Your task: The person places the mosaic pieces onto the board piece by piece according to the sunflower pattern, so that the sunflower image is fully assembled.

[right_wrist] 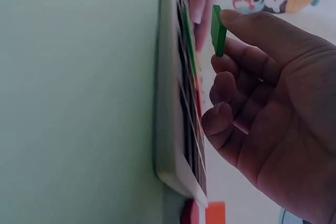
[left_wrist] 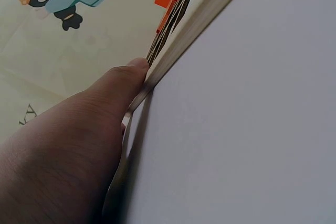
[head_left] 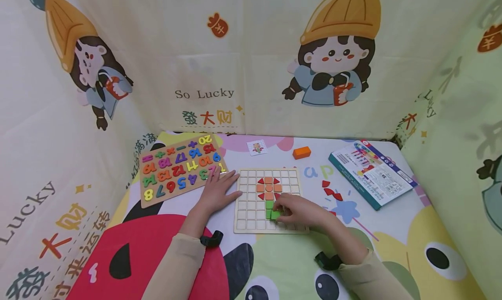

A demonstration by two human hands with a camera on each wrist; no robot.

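A wooden grid board lies in the middle of the table in the head view. Orange tiles and red triangles form a flower shape on it, with green square tiles below. My right hand is over the board's lower right part and pinches a green square tile between thumb and fingertip, the other fingers curled. My left hand lies with fingers spread at the board's left edge. Its thumb touches that edge in the left wrist view.
A number puzzle board lies at the left, close by my left fingers. Behind the grid board are a small picture card and an orange block. Several red pieces lie to the right, near a flat box.
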